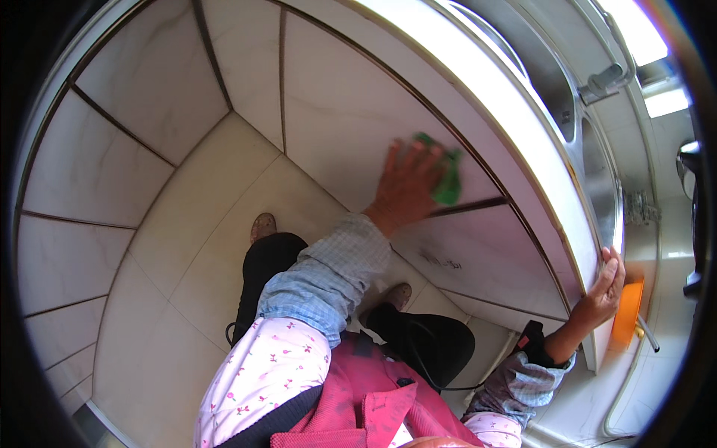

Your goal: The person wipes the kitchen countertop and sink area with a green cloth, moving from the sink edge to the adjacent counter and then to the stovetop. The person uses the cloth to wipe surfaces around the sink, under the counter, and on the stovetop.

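My left hand [406, 182], blurred and with its fingers spread, presses a green cloth [449, 179] against a white marbled cabinet panel [341, 106] below the counter. Part of the cloth is hidden under the palm. A dark trim strip [470, 206] runs just below the cloth, and dark smudges or marks [442, 260] show on the panel beneath it. At the right, my right hand [602, 291] grips the edge of the white countertop [521, 117], close to the sink's near end. Its fingers lie over the top of that edge.
A stainless steel sink [602, 162] with a faucet [605, 81] is set into the counter. An orange object [627, 313] stands beside my right hand. Tiled panels [106, 145] close off the left side. My feet stand on beige floor tiles [196, 235]; a black cable [442, 386] hangs across my lap.
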A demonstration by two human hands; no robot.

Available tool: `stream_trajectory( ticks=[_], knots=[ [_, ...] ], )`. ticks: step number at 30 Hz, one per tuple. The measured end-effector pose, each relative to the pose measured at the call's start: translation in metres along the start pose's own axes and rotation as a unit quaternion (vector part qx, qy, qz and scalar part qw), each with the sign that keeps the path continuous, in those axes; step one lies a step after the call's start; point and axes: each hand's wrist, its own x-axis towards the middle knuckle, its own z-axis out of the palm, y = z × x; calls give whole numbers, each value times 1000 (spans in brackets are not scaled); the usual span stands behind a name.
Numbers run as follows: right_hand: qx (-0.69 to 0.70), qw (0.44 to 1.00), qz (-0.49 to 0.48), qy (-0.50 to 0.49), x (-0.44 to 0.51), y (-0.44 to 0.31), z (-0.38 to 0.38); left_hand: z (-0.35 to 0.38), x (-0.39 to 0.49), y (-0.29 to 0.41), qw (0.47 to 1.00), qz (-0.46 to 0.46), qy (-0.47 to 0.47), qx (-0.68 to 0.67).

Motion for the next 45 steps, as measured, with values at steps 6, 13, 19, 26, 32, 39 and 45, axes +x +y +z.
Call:
stream_trajectory(
  ticks=[6,13,19,26,32,39,45],
  knots=[
    [13,999,31,-27,2,13,-3,-9,2,-89,867,-404,150,-250],
    [19,998,52,-43,5,24,-6,-32,60,-90,949,-266,152,-78],
    [14,997,50,-53,5,19,-8,-32,80,-126,947,-229,203,-99],
    [-21,998,33,-39,4,19,-9,21,-30,-191,794,-498,274,-218],
    [15,998,18,-51,4,27,-11,17,-8,-177,789,-527,265,-175],
    [-8,998,38,-56,5,21,-11,-32,47,-132,939,-284,167,-102],
    [20,998,42,-42,6,25,-8,-27,16,-153,888,-405,187,-111]
  ],
)
